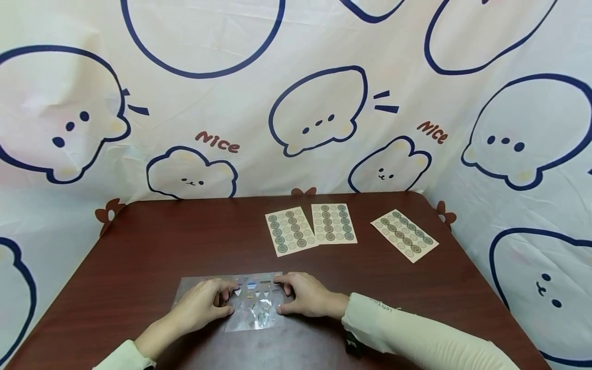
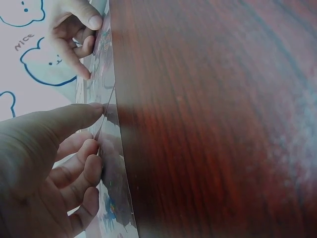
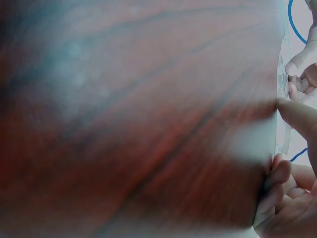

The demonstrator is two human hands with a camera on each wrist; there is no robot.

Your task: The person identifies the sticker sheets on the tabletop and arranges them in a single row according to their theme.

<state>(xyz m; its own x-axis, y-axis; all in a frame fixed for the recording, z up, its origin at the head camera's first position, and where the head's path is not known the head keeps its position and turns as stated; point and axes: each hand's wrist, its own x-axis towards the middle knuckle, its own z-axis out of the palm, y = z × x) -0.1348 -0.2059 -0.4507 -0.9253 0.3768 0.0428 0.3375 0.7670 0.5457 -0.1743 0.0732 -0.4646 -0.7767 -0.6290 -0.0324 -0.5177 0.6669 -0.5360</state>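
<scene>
"What am I touching?"

"From here, I see my left hand [image 1: 201, 303] and right hand [image 1: 307, 295] relaxed, unclenched, touching opposite sides of the clear plastic sheet with small shiny shapes [image 1: 255, 311] between them."

"Any writing I can read?"

"Red 'Nice' lettering [image 1: 217, 143], twice, on the white cartoon-printed cloth [image 1: 250, 113] beyond them."

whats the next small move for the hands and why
Perhaps gently press the clear sticker sheet flat on the table: the left hand and right hand are at its opposite sides, and the left wrist view seems to show an edge slightly raised.
</scene>
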